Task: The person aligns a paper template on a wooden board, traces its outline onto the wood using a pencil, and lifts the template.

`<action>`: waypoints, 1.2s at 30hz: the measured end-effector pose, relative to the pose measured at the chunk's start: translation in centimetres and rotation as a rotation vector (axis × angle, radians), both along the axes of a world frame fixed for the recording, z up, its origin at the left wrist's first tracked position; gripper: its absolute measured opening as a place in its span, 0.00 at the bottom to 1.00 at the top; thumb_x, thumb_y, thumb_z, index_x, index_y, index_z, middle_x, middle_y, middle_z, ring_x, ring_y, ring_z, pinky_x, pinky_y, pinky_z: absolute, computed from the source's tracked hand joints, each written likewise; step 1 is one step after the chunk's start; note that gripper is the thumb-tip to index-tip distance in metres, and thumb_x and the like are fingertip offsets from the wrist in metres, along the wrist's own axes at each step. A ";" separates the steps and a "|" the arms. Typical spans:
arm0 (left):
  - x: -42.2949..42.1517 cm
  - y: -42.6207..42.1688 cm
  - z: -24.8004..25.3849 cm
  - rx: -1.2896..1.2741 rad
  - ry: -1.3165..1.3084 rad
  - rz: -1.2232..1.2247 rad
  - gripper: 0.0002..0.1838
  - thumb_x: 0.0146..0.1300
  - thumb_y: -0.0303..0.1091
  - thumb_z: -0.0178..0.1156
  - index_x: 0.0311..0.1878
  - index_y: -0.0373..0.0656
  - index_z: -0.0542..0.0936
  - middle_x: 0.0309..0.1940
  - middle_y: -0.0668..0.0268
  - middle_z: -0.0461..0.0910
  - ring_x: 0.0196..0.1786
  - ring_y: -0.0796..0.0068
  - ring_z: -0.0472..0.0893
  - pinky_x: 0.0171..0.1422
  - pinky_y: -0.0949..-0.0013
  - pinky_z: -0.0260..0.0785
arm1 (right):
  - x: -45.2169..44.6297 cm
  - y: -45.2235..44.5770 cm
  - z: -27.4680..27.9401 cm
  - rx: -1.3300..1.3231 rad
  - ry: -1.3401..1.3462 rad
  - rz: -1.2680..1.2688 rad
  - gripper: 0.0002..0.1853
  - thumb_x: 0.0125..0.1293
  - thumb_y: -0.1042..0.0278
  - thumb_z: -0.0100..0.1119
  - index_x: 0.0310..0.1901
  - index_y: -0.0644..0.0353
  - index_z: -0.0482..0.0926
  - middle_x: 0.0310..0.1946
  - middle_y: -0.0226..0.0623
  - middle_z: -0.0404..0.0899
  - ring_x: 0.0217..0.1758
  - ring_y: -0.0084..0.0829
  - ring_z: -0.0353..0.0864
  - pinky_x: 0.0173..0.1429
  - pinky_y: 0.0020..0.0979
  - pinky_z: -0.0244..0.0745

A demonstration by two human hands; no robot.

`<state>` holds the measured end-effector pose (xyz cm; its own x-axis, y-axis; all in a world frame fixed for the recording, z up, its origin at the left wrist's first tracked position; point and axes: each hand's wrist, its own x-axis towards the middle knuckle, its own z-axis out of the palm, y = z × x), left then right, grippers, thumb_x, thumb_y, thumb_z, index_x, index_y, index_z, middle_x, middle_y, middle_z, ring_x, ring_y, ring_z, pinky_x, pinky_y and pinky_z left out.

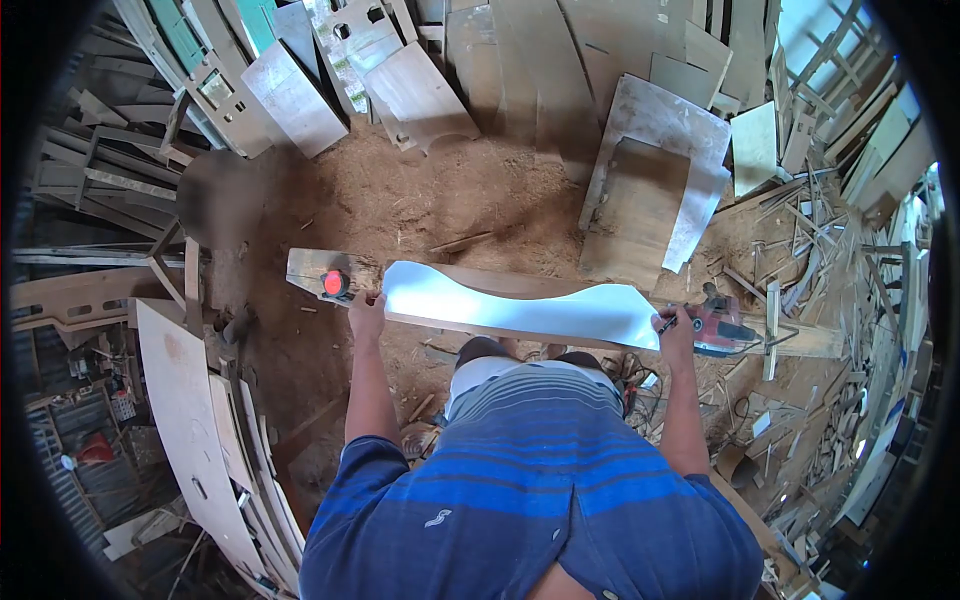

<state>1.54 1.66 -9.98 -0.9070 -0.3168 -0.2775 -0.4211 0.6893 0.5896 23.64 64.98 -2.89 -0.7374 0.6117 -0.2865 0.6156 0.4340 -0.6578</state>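
Note:
A white curved sheet [520,311] lies lengthwise over a wooden board [480,278] on the bench. My left hand [367,312] is at the sheet's left end, fingers closed on its edge. At the right end my right hand [676,330] is closed around a dark, thin pen-like tool [666,324], next to the sheet's edge. A red round-topped object [334,283] stands on the bench just left of my left hand. Right beside my right hand sits a red power tool [722,324].
Wooden panels [655,130] lean along the far side. Sawdust [430,190] covers the floor beyond the bench. Scrap wood [820,400] is heaped at the right, and tall boards [190,420] stand at the left. Cables [640,385] lie near my legs.

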 end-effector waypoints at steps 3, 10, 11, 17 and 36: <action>0.2 0.3 0.3 -0.005 0.001 0.009 0.12 0.69 0.36 0.74 0.49 0.38 0.90 0.39 0.56 0.93 0.43 0.63 0.92 0.53 0.59 0.83 | 0.0 -0.1 0.0 -0.008 0.000 0.004 0.12 0.68 0.70 0.77 0.48 0.64 0.84 0.38 0.35 0.85 0.42 0.27 0.82 0.51 0.31 0.78; 0.3 1.2 1.2 -0.085 -0.024 -0.006 0.13 0.69 0.38 0.73 0.48 0.37 0.90 0.40 0.53 0.93 0.45 0.57 0.92 0.54 0.57 0.83 | 0.3 0.3 -1.2 0.001 0.027 -0.003 0.12 0.66 0.71 0.78 0.47 0.63 0.85 0.39 0.36 0.87 0.42 0.29 0.83 0.50 0.33 0.79; 0.3 1.0 1.0 -0.086 -0.040 -0.007 0.14 0.69 0.39 0.74 0.48 0.37 0.90 0.40 0.52 0.92 0.45 0.57 0.92 0.54 0.56 0.83 | 0.5 0.4 -1.7 0.017 0.042 0.006 0.13 0.65 0.71 0.78 0.47 0.63 0.85 0.40 0.38 0.88 0.42 0.31 0.85 0.50 0.35 0.80; 0.6 0.1 -0.2 -0.063 -0.003 -0.037 0.15 0.70 0.40 0.74 0.48 0.36 0.89 0.39 0.53 0.92 0.43 0.57 0.92 0.53 0.56 0.82 | 0.3 0.2 -1.1 0.003 -0.011 -0.008 0.13 0.66 0.67 0.78 0.46 0.64 0.86 0.42 0.43 0.85 0.42 0.36 0.84 0.53 0.38 0.80; 0.7 -0.2 -0.1 -0.060 -0.019 -0.053 0.14 0.70 0.38 0.73 0.50 0.37 0.89 0.42 0.54 0.92 0.46 0.60 0.92 0.55 0.58 0.82 | 0.2 -0.2 -0.9 0.055 0.011 0.027 0.13 0.64 0.71 0.78 0.47 0.64 0.86 0.39 0.38 0.87 0.42 0.30 0.84 0.50 0.34 0.80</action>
<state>2.22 1.44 -10.06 -0.9176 -0.2851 -0.2771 -0.3941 0.7446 0.5387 23.82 64.82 -3.78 -0.7572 0.6057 -0.2446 0.5955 0.4861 -0.6396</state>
